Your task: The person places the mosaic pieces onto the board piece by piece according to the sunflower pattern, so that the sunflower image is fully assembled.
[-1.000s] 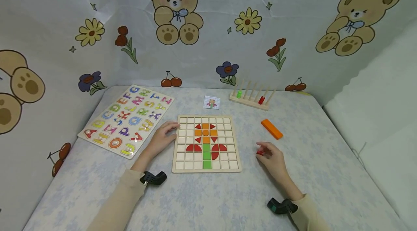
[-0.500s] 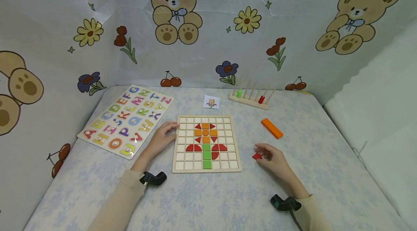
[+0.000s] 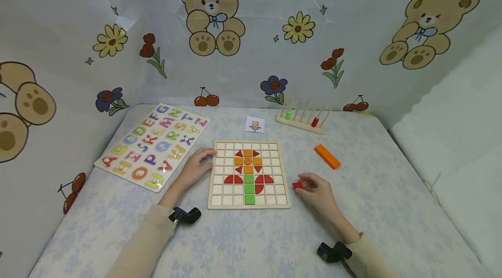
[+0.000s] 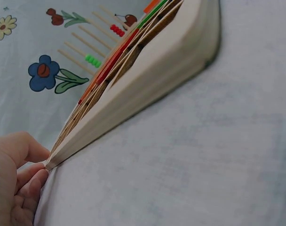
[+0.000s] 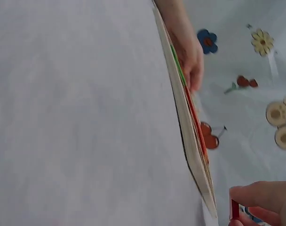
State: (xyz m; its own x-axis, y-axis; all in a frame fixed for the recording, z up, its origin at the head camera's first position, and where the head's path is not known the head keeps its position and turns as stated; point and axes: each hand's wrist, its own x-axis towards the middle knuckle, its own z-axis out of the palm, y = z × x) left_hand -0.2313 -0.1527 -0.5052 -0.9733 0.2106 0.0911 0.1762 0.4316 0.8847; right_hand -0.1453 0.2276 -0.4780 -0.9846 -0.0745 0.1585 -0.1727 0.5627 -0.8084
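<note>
A wooden grid board (image 3: 219, 191) lies on the table, bearing a flower pattern of red, orange and green tiles. My left hand (image 3: 195, 167) rests against the board's left edge (image 4: 115, 123), fingers relaxed on it. My right hand (image 3: 313, 188) is just right of the board and pinches a small red piece (image 3: 297, 185) between thumb and fingers; the piece (image 5: 234, 209) also shows in the right wrist view beside the board's edge (image 5: 192, 146).
An alphabet puzzle board (image 3: 154, 144) lies at the left. A small pattern card (image 3: 255, 124) and a wooden peg rack (image 3: 303, 117) with green and red rings stand behind. An orange block (image 3: 327, 156) lies to the right. Printed fabric walls surround the table.
My right hand has carried the red piece leftward, closer to the board's right edge. The left hand has stayed at the board's left edge.
</note>
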